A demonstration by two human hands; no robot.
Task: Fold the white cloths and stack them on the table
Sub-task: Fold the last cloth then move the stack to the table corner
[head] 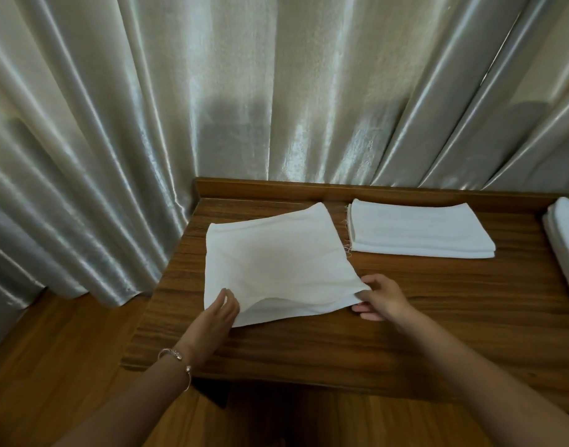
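A white cloth (276, 262) lies on the left part of the wooden table (405, 301), folded over, its near edge slightly lifted. My left hand (217, 312) pinches the cloth's near left corner. At the near right corner, my right hand (381, 296) grips the edge between thumb and fingers. A stack of folded white cloths (418, 230) rests at the back of the table, just right of the cloth. Another pile of white cloths (567, 243) sits at the far right edge, partly cut off by the frame.
A shiny pale curtain (244, 91) hangs directly behind the table and down its left side. The table has a raised back ledge (309, 188). Wooden floor (67, 366) shows left of and below the table. A bracelet (180, 359) circles my left wrist.
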